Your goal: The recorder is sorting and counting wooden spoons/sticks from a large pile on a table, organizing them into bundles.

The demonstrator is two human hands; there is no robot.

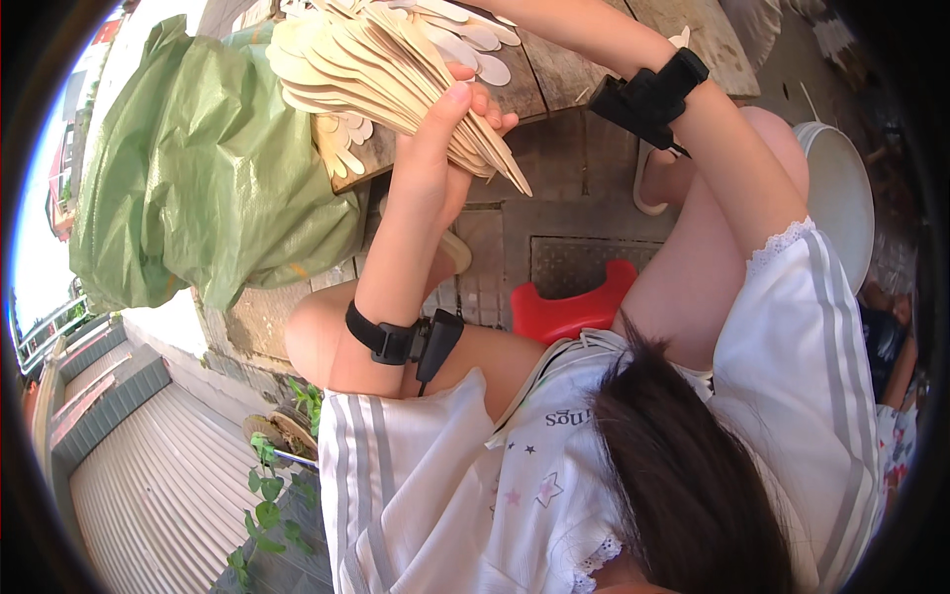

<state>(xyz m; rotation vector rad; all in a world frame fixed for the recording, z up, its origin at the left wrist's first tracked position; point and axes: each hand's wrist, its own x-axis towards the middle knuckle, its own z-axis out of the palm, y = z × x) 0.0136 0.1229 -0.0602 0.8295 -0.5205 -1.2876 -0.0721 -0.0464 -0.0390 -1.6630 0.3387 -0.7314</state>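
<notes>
A fanned bundle of flat, pale wooden spoons [361, 64] is gripped in my left hand [447, 134]. My thumb lies across their narrow handles, and the broad ends spread out to the upper left. The handle tips poke out below my fingers, past the edge of the wooden table [633, 40]. Loose spoons [480, 49] lie on the table beyond the bundle, and a few more sit under it near the corner. My right forearm [727, 139] reaches over the table toward the top edge of the picture, where my right hand is cut off.
A large green woven sack [218, 168] stands against the table's left side. Between my legs is a red plastic stool [574, 302]. A white bucket [839, 188] stands by my right knee. Leafy plants [265, 485] grow at lower left, and part of another person [896, 366] shows at the right edge.
</notes>
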